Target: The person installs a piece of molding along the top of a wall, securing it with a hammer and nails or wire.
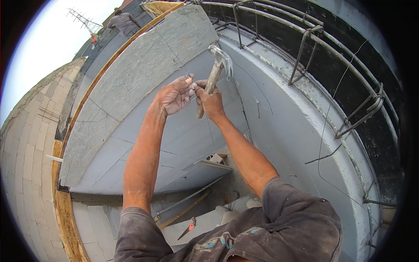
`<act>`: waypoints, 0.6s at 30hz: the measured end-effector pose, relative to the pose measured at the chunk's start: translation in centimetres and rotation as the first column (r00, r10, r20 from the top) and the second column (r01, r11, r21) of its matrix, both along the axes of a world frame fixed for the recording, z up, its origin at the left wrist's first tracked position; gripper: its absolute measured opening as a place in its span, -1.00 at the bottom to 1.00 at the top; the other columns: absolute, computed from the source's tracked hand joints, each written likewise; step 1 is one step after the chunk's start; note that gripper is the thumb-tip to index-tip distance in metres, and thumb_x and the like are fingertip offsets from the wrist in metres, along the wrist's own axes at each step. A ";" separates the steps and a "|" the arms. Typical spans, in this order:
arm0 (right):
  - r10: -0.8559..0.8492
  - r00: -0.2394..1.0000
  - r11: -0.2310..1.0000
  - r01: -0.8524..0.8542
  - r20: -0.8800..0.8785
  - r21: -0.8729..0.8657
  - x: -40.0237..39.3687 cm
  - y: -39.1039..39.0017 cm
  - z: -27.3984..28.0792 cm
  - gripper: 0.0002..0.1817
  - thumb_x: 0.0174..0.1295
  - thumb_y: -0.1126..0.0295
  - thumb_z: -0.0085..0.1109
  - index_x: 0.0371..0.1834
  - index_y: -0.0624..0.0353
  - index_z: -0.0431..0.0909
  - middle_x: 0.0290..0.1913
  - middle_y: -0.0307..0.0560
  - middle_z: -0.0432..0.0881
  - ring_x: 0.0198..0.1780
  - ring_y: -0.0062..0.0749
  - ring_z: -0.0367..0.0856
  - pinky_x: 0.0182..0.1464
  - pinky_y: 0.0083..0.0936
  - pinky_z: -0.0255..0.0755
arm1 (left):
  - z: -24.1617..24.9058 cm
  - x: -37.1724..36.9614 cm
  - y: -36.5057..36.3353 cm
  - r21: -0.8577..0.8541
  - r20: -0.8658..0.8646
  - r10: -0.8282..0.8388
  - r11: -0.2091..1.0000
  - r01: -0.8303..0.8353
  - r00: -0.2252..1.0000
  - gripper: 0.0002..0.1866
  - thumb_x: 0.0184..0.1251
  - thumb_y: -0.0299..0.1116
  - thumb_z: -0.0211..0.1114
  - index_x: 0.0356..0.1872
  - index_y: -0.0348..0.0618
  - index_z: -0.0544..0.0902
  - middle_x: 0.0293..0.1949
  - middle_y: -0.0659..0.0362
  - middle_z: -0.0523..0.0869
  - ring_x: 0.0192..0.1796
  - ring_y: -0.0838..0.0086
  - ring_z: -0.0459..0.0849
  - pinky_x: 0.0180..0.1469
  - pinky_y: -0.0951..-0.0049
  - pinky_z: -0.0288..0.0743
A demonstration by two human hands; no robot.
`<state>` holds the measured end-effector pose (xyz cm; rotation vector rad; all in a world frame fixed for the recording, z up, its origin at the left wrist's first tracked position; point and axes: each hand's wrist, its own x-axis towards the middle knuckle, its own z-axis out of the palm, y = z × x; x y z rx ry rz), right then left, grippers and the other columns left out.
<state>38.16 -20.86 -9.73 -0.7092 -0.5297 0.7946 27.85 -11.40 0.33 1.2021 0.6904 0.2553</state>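
Both hands are raised close together in front of the grey wall. My left hand (pixel 176 94) pinches a thin wire (pixel 168 46) that runs up and left over the rough grey surface. Beside it, my right hand (pixel 210 99) is wrapped round the wooden handle of a claw hammer (pixel 214 77), whose metal head points up. The fingertips of the right hand meet the left ones at a small metallic piece (pixel 193 86), too small to make out.
Steel rebar (pixel 301 32) curves along the upper right above a concrete ledge (pixel 301 105). A loose wire hangs at the right. Below lie a red-handled saw (pixel 191 226) and a pole (pixel 185 207). Another person (pixel 124 22) is at the upper left, near a wooden edge (pixel 102 70).
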 end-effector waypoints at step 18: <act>-0.160 0.955 0.971 0.198 0.250 -0.133 0.9 -0.5 0.1 -0.75 0.34 0.33 0.35 -0.04 0.26 0.65 -0.41 -0.27 0.59 -0.49 -0.64 0.53 -0.50 -0.59 0.45 | -3.2 2.0 0.8 -0.174 0.176 0.279 0.953 -0.249 0.944 -0.81 0.59 -0.33 0.16 0.02 -0.20 0.59 -0.19 0.15 0.66 -0.13 0.44 0.64 0.03 0.28 0.64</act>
